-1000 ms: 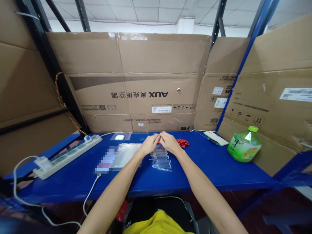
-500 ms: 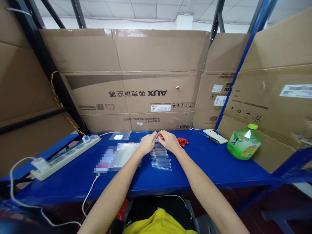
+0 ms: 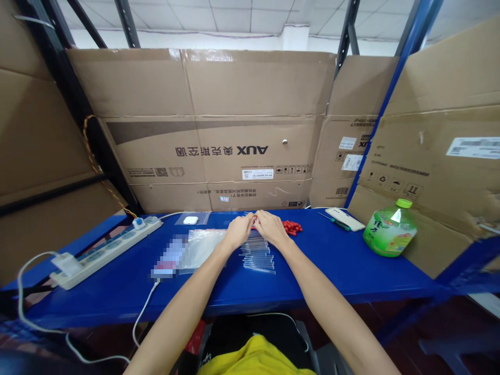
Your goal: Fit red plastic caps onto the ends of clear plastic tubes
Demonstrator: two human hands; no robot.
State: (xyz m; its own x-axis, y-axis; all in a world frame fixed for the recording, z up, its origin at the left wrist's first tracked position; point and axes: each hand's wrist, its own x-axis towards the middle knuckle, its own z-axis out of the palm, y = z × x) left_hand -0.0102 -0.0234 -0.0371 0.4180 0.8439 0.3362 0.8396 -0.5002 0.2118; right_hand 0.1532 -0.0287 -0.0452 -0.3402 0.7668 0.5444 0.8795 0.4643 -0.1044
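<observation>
My left hand [image 3: 239,231] and my right hand [image 3: 271,227] meet at the far side of the blue table [image 3: 328,271], fingertips pinched close together. A speck of red shows between them, but what they hold is mostly hidden. Below the hands lies a row of thin clear plastic tubes [image 3: 258,256], partly covered by my fingers. Just right of my right hand is a pile of small red pieces [image 3: 292,227]. Beside my left forearm rest clear plastic bags [image 3: 201,247].
At left are a phone [image 3: 171,256] on a white cable, a power strip [image 3: 109,252] and a small white case [image 3: 190,220]. Toward the right lie a green screwdriver [image 3: 340,224], a white flat object [image 3: 346,219] and a green drink bottle [image 3: 390,229]. Cardboard [image 3: 219,99] walls the back.
My fingertips have drawn closer together, and less red shows between them. The tubes and the red pile look the same.
</observation>
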